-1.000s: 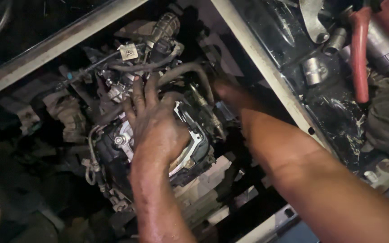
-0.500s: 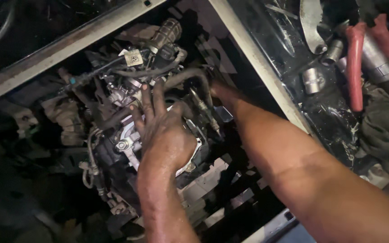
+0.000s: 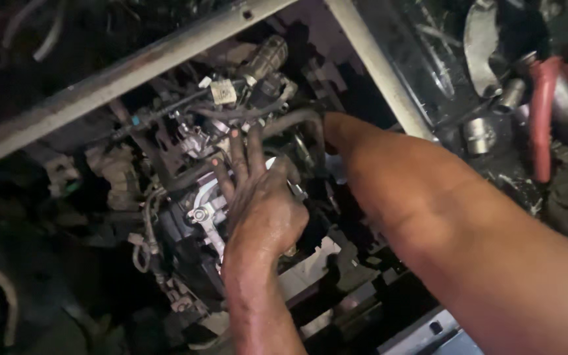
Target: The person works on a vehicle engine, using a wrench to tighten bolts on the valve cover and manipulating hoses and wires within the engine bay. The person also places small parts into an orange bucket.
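While the left hand [image 3: 261, 210] lies flat with spread, greasy fingers on the engine [image 3: 198, 217], holding nothing, the right hand is hidden behind hoses [image 3: 290, 121]; its grip cannot be told. Grimy cast metal, a shiny bracket [image 3: 202, 213] and black rubber sit between two pale frame bars [image 3: 119, 72]. Steel sockets [image 3: 480, 135] lie beyond the right bar.

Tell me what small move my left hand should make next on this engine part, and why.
Probably slide the left hand up a little so its fingers curl around the black hose. The fingers lie spread flat on the metal engine assembly, gripping nothing, with their tips just short of that hose. The right hand is hidden behind the hose, only its forearm showing, so a steadying grip there seems useful.
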